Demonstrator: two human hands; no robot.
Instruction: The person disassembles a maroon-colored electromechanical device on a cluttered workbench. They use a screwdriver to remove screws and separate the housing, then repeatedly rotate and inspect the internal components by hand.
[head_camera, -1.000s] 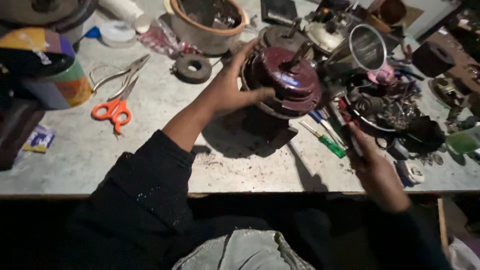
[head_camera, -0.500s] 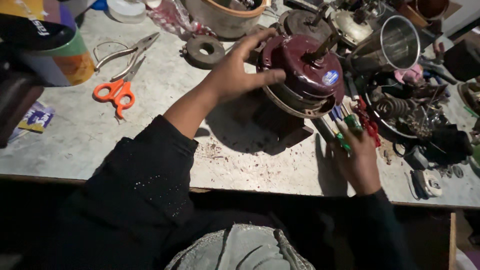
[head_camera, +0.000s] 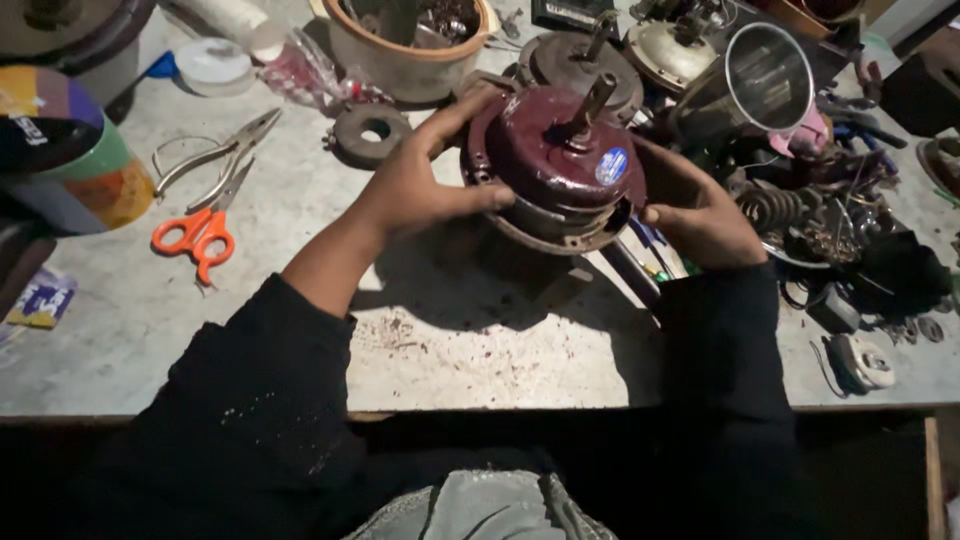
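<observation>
A: Head view. Where is the dark red motor (head_camera: 555, 165)?
B: On the grey workbench (head_camera: 300, 300), between both hands; shaft tilted up and away.
A: Grip?
B: Left hand (head_camera: 425, 185) and right hand (head_camera: 705, 215) clasp opposite sides, equally near.

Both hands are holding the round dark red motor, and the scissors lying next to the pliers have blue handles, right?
Not quite. The scissors have orange handles, not blue; the head view shows them lying next to the pliers. The rest holds: the left hand and right hand both hold the round dark red motor.
</observation>
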